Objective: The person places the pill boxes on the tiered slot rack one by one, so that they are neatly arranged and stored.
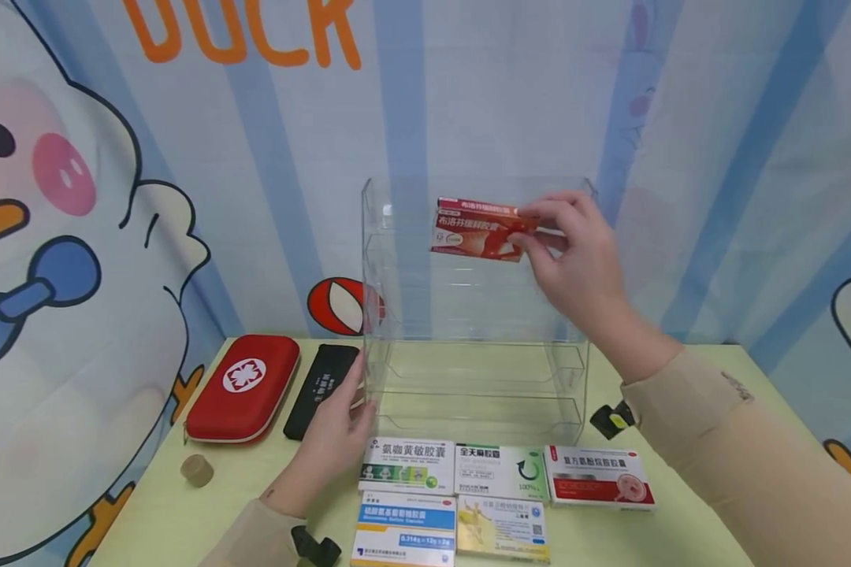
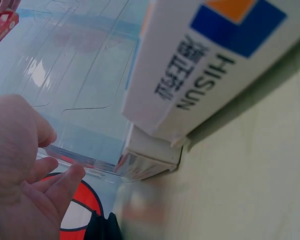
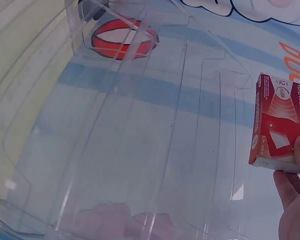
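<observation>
My right hand (image 1: 574, 248) pinches the right end of a red medicine box (image 1: 471, 232) between thumb and fingers. The box is held in front of the upper part of a clear plastic tiered rack (image 1: 478, 405), and the right wrist view shows it (image 3: 280, 120) near the rack's upper tiers. At the rack's lower left side, my left hand (image 1: 336, 433) holds the side panel. The left wrist view has the thumb and fingers of this hand (image 2: 30, 165) on either side of the panel's edge.
Several medicine boxes lie before the rack: white-green (image 1: 407, 465), green-white (image 1: 500, 472), red-white (image 1: 600, 478), blue-white (image 1: 404, 529) and yellow-white (image 1: 503, 528). To the left are a red zip case (image 1: 244, 390), a black pouch (image 1: 321, 391) and a small brown cylinder (image 1: 197, 470). A printed curtain (image 1: 468, 94) hangs behind.
</observation>
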The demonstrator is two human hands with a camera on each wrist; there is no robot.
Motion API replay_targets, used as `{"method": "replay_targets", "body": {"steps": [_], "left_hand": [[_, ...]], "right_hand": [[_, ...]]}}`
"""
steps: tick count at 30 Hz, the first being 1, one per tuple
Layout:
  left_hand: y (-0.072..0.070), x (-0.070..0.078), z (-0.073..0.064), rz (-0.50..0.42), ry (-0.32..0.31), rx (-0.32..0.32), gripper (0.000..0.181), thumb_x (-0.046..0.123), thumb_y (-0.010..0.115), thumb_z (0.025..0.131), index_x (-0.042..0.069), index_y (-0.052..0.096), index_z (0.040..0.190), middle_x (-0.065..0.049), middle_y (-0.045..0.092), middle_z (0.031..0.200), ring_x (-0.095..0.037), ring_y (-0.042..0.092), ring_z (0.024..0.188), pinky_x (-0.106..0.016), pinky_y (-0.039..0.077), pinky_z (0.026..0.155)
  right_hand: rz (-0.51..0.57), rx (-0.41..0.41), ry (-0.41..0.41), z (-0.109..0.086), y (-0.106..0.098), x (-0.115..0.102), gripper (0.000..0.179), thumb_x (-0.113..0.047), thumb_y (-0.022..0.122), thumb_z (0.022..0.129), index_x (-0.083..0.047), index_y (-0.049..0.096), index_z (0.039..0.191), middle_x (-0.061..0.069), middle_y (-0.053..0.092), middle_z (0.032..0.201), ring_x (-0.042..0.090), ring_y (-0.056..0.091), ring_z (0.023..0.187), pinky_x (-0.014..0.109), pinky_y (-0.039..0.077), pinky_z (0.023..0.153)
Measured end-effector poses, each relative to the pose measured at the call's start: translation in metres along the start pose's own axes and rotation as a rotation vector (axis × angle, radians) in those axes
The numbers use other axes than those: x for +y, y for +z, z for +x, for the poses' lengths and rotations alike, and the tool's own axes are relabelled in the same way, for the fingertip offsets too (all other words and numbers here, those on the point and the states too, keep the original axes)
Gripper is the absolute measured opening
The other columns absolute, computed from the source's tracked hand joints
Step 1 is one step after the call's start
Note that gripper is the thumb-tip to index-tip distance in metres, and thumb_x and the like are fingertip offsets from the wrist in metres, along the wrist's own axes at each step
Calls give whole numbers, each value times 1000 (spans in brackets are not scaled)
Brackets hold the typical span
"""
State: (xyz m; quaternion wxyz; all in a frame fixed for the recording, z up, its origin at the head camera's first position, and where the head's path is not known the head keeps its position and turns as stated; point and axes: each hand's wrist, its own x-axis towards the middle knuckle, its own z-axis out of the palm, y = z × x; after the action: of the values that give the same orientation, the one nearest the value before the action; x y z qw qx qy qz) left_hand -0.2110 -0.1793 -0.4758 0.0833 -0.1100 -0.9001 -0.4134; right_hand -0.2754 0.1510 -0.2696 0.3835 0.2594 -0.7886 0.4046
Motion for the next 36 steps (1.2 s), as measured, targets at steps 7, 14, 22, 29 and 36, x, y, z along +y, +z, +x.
{"method": "replay_targets", "body": {"steps": [7, 14, 22, 29, 36], "left_hand": [[1, -1, 0, -4, 15, 2, 93, 11, 65, 109, 38, 7, 178, -4, 35, 182, -36, 58, 153, -48, 57, 116], [-1, -1, -1, 0, 7, 15, 94, 10, 65, 109, 39, 7, 178, -4, 35, 182, -36, 59, 152, -48, 58, 115], [-1, 4, -4, 9, -8, 8, 94, 11, 65, 109, 36, 7, 178, -5, 34, 182, -37, 58, 153, -48, 57, 116], [-1, 8, -6, 7, -15, 1, 93, 11, 64, 109, 33, 7, 179, -5, 33, 182, -36, 57, 154, -48, 56, 117], [0, 9, -5, 1, -12, 2, 93, 11, 65, 109, 34, 8, 179, -4, 33, 183, -37, 57, 154, -47, 58, 115]], "right_hand": [[-69, -29, 67, 32, 13, -4, 26, -10, 78, 102, 0, 75, 127, 16, 62, 128, 24, 73, 116, 44, 67, 105], [-56, -42, 78, 49, 34, -2, 26, -10, 75, 104, 1, 73, 127, 17, 59, 131, 25, 69, 119, 42, 66, 108], [-94, -7, 111, 55, 49, 8, 25, -10, 73, 105, 0, 71, 128, 17, 58, 133, 26, 71, 124, 36, 65, 110], [-97, 4, 158, 58, 55, 8, 25, -12, 72, 106, -2, 71, 129, 15, 57, 136, 23, 70, 128, 34, 62, 114], [-92, -44, 190, 61, 67, 0, 24, -12, 70, 108, -7, 70, 131, 10, 56, 141, 19, 62, 134, 29, 60, 116]]}}
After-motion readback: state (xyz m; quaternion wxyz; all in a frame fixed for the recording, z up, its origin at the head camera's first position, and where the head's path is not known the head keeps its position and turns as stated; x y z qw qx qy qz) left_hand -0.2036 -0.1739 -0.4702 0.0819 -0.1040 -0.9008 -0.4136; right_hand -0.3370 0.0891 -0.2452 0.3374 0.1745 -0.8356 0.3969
